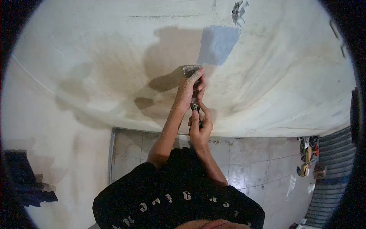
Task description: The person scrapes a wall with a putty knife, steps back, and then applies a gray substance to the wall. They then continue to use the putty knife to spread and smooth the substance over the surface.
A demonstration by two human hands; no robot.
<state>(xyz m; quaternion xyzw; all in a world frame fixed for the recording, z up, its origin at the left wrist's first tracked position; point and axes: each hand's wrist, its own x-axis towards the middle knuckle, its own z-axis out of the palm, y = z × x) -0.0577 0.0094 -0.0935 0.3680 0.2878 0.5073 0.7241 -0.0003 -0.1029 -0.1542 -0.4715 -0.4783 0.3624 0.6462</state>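
Note:
Both my hands are on a dark tool with a flat greyish head close to the pale wall. My left hand is wrapped round its upper part, just under the head, and pale dust covers the hand and forearm. Lower down, my right hand grips the dark handle, thumb along it. Up and to the right of the tool head, a grey-blue painted patch shows on the wall. The tool's shadow falls on the wall to the left.
Above the patch, a hole with loose bits marks the wall. Below lies a tiled floor. Shoes or similar items stand at the right beside a corrugated shutter. A dark object is at the far left.

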